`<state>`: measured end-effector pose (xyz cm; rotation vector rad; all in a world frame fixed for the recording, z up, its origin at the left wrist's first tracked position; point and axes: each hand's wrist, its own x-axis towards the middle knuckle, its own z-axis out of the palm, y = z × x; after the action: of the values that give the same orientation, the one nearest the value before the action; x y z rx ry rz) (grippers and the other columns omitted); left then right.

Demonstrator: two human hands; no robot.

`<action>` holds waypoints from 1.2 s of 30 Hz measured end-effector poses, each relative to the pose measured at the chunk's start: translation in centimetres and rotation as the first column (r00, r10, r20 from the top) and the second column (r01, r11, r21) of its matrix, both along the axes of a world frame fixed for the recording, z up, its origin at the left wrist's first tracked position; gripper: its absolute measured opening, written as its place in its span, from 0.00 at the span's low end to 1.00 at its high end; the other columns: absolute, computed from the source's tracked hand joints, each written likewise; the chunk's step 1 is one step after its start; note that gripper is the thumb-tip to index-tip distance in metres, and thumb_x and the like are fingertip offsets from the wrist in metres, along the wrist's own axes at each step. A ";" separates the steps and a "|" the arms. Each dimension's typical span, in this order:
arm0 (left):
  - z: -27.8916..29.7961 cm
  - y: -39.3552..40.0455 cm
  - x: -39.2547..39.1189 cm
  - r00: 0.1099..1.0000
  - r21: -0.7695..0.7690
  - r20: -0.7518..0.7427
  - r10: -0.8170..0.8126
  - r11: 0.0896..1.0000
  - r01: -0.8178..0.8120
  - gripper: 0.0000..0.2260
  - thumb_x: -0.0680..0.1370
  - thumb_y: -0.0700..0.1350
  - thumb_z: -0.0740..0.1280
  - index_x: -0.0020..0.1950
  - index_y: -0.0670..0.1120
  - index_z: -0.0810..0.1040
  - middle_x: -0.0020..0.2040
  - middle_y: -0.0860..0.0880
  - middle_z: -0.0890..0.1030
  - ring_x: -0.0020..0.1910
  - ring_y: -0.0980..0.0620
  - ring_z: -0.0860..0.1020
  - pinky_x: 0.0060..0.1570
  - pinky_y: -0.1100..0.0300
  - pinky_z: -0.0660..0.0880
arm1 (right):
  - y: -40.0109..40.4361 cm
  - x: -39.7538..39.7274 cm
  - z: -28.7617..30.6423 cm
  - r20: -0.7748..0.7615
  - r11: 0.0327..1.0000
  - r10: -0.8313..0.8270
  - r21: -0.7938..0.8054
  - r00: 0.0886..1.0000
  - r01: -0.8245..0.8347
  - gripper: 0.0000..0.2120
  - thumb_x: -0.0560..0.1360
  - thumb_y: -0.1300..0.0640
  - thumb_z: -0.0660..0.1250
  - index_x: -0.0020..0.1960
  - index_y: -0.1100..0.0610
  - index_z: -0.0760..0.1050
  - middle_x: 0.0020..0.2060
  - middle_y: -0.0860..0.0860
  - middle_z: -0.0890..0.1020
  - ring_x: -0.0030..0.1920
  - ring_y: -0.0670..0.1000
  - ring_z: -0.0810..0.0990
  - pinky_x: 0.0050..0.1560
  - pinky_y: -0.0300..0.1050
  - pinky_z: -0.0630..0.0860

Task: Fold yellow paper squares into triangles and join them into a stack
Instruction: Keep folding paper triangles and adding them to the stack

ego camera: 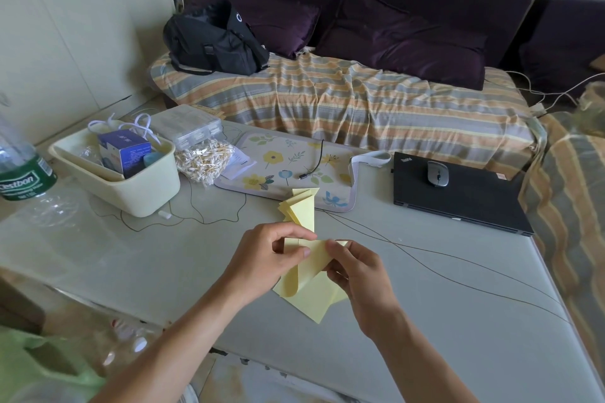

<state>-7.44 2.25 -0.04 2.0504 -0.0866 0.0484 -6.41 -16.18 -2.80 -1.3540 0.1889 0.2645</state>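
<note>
While your left hand and right hand pinch the curled yellow paper square with closed fingers above the table, match the corners exactly, then press.

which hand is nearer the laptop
Right. The right hand pinches the paper on the side toward the laptop; the left hand grips the paper's far side.

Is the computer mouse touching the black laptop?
Touching. In the head view the grey mouse sits flat on the closed lid of the black laptop, with no gap under it.
</note>
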 end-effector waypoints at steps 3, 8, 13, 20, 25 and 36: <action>0.1 0.1 0.0 1.000 0.000 0.004 0.005 1.000 -0.005 0.08 0.76 0.47 0.75 0.50 0.61 0.86 0.24 0.56 0.62 0.27 0.56 0.61 0.29 0.65 0.60 | 0.0 0.0 0.0 0.005 1.000 0.005 -0.011 1.000 -0.005 0.17 0.79 0.57 0.70 0.50 0.73 0.75 0.34 0.54 0.79 0.38 0.50 0.76 0.51 0.48 0.77; 0.1 0.0 0.1 1.000 -0.012 -0.011 0.010 1.000 -0.010 0.08 0.77 0.45 0.74 0.50 0.59 0.87 0.24 0.58 0.69 0.25 0.57 0.63 0.29 0.65 0.60 | 0.0 -0.1 0.0 0.009 1.000 0.004 -0.026 1.000 -0.004 0.16 0.78 0.57 0.70 0.49 0.72 0.76 0.34 0.53 0.80 0.37 0.50 0.76 0.52 0.48 0.77; 0.1 -0.1 0.0 0.997 -0.046 -0.075 -0.011 0.999 0.007 0.06 0.76 0.46 0.74 0.50 0.58 0.86 0.41 0.57 0.85 0.37 0.59 0.79 0.40 0.62 0.75 | 0.2 -0.2 0.4 0.055 0.993 0.047 -0.108 0.997 -0.040 0.13 0.78 0.57 0.71 0.48 0.68 0.79 0.34 0.52 0.80 0.36 0.49 0.76 0.49 0.46 0.77; 0.1 -0.1 -0.1 0.995 -0.050 -0.094 0.027 0.998 -0.032 0.03 0.76 0.45 0.75 0.44 0.53 0.88 0.41 0.55 0.87 0.42 0.57 0.83 0.46 0.60 0.78 | 0.5 -0.6 0.9 0.083 0.990 0.071 -0.124 0.994 -0.060 0.10 0.79 0.59 0.70 0.46 0.67 0.78 0.35 0.51 0.81 0.37 0.49 0.77 0.48 0.45 0.77; 0.1 -0.1 -0.1 0.994 -0.037 -0.097 0.051 0.998 -0.055 0.03 0.75 0.46 0.76 0.43 0.53 0.88 0.39 0.55 0.86 0.39 0.57 0.82 0.43 0.63 0.76 | 0.3 -0.5 1.0 0.068 0.997 0.019 -0.075 0.998 -0.014 0.08 0.80 0.59 0.68 0.45 0.63 0.81 0.36 0.53 0.82 0.38 0.50 0.79 0.48 0.45 0.77; 0.0 -0.2 -0.1 0.989 -0.065 -0.129 0.066 0.995 -0.075 0.02 0.75 0.46 0.76 0.43 0.52 0.88 0.38 0.54 0.86 0.37 0.60 0.80 0.41 0.67 0.74 | 0.4 -0.4 1.0 0.050 0.999 -0.032 -0.030 0.998 0.034 0.10 0.81 0.58 0.65 0.45 0.61 0.81 0.37 0.55 0.83 0.38 0.49 0.79 0.48 0.45 0.76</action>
<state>-7.52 2.08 -0.07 1.9811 0.0658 -0.0346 -6.78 -15.82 -1.84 -1.3851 0.1743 0.2009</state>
